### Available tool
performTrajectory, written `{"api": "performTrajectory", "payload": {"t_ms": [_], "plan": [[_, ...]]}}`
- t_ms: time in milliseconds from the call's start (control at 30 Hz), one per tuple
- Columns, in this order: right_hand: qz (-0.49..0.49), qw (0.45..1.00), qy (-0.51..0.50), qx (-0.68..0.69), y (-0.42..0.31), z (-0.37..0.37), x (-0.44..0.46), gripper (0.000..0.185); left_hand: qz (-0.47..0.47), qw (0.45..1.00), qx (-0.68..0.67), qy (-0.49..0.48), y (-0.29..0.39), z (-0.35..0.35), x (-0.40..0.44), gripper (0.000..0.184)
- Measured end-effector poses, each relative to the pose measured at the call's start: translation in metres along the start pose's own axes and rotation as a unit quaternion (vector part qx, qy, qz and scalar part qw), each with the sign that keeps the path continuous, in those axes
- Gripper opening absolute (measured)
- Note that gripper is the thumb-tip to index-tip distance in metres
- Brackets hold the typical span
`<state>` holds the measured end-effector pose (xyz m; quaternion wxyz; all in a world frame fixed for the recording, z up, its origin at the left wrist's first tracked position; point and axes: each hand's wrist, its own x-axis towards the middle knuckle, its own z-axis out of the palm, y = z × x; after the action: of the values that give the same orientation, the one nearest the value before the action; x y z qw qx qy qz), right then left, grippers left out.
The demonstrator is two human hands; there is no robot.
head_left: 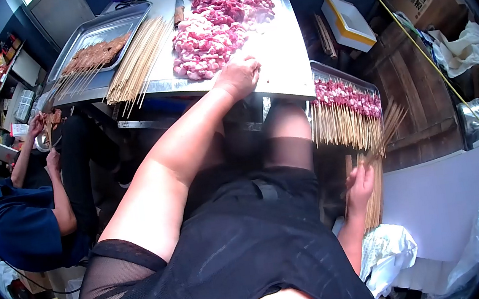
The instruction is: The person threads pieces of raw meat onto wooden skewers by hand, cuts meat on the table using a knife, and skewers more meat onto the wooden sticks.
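Observation:
My left hand (239,76) rests at the table's front edge beside the pile of pink and red meat pieces (208,42); its fingers are curled, and what they hold, if anything, is hidden. Lower right, my right hand (360,183) is closed round a fanned bundle of thin wooden skewers (390,124). Just beyond it lies a tray (340,69) with rows of skewered meat (344,99), their bare sticks pointing toward me. More loose skewers (374,210) lie beside and below my right hand.
On the table (290,53) are loose skewers (139,60), a knife (179,11) and a metal tray (142,11) with brown skewered meat (97,53). A seated person (18,218) handles meat at left. A white and yellow box (348,24) stands at right.

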<state>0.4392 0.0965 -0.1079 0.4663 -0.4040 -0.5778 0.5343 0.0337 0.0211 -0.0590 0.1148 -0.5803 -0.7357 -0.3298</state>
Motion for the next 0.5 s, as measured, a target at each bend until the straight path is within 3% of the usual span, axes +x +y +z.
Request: {"api": "performTrajectory", "payload": {"t_ms": [67, 200, 500], "plan": [[0.077, 0.978, -0.087, 0.173, -0.042, 0.038, 0.000, 0.015, 0.003, 1.000, -0.016, 0.023, 0.000, 0.001, 0.000, 0.011], [0.149, 0.927, -0.168, 0.301, -0.055, 0.099, -0.001, 0.010, 0.004, 0.999, -0.008, 0.036, 0.003, -0.002, 0.000, 0.011], [0.205, 0.910, -0.258, 0.251, -0.009, 0.149, -0.033, 0.022, 0.010, 0.999, -0.023, 0.040, 0.005, -0.004, -0.001, 0.010]]}}
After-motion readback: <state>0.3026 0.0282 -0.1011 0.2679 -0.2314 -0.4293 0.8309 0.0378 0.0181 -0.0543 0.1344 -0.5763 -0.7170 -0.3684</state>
